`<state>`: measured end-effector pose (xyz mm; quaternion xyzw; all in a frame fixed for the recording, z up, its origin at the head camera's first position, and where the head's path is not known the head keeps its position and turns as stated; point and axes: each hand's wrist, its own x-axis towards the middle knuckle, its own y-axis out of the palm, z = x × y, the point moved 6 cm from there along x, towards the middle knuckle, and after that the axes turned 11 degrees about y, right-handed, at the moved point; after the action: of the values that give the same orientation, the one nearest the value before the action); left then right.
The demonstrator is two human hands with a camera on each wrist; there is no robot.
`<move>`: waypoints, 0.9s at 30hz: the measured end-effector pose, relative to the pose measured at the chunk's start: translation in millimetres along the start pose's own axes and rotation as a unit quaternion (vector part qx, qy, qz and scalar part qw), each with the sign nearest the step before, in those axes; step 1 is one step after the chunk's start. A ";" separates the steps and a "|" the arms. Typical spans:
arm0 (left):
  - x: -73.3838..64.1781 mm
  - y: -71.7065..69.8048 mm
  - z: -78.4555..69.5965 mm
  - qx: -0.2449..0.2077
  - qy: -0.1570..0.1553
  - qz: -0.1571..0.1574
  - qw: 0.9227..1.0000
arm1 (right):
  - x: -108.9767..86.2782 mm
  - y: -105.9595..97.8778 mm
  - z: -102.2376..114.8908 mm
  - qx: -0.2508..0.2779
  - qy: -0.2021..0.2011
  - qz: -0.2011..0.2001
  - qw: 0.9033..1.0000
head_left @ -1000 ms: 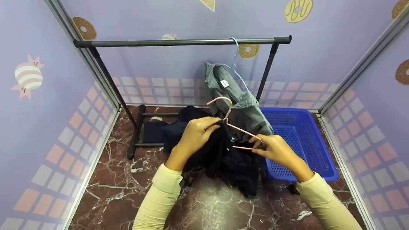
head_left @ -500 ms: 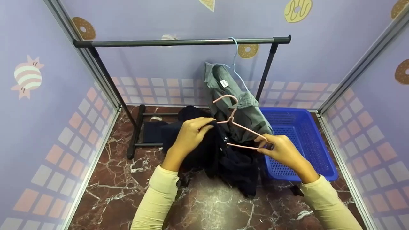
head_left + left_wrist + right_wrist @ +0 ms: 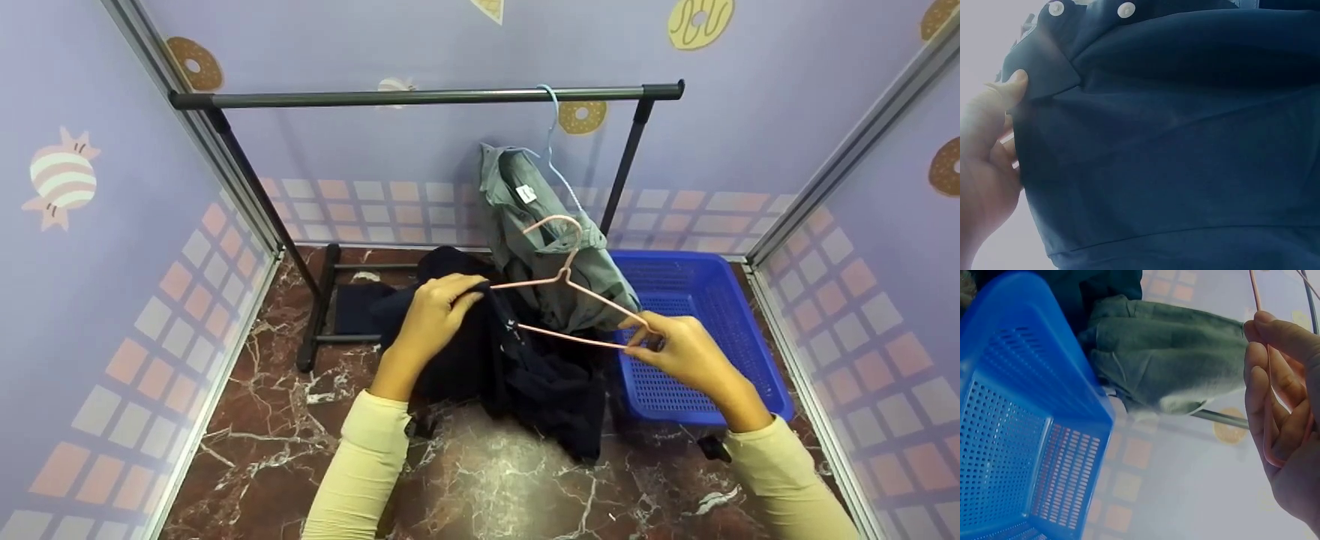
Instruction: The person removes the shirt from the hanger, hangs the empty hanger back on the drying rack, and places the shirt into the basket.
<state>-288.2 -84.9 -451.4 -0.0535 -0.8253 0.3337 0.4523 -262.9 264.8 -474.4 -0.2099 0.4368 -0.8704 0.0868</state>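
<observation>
My left hand (image 3: 435, 311) pinches the collar area of a dark navy shirt (image 3: 551, 397); white buttons show along its edge in the left wrist view, with the thumb (image 3: 1015, 90) on the cloth. The right hand (image 3: 679, 349) grips one end of a pink wire hanger (image 3: 600, 298), its looped corner lying within the curled fingers in the right wrist view. The hanger's other end runs into the shirt's neck opening and is hidden by cloth. Its hook points up and to the left. Most of the shirt droops low over the marble-patterned floor (image 3: 495, 495).
A black clothes rack (image 3: 337, 100) stands behind. From its bar a grey-green garment (image 3: 510, 202) hangs on a light blue hanger (image 3: 553, 135). To the right sits a blue plastic basket (image 3: 750, 337). Patterned walls enclose both sides and the back.
The right hand has moved right with the pink hanger, so more of the hanger shows outside the shirt. My left hand has shifted slightly left, still holding the collar area.
</observation>
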 end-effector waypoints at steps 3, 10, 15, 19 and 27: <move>-3.0 -1.4 4.0 -0.007 -0.005 -0.008 1.000 | -1.9 -4.0 -3.6 -0.004 -0.001 -0.005 1.000; -11.3 -2.1 16.1 -0.061 -0.025 -0.032 0.997 | -8.4 -13.0 -12.4 -0.014 0.007 -0.004 1.000; -18.5 -0.8 28.9 -0.080 -0.046 -0.048 0.995 | -13.8 -24.1 -15.2 -0.038 0.014 -0.003 0.999; -25.7 1.3 39.3 -0.077 -0.068 -0.052 0.993 | -18.4 -33.3 -17.5 -0.050 0.009 -0.012 0.999; -42.3 8.7 54.7 -0.061 -0.108 -0.077 0.989 | -27.0 -40.4 -24.4 -0.004 0.022 -0.018 1.000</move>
<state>-308.1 -122.2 -506.9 0.0189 -0.8899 0.2503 0.3809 -248.1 315.9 -462.9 -0.1986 0.4381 -0.8746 0.0610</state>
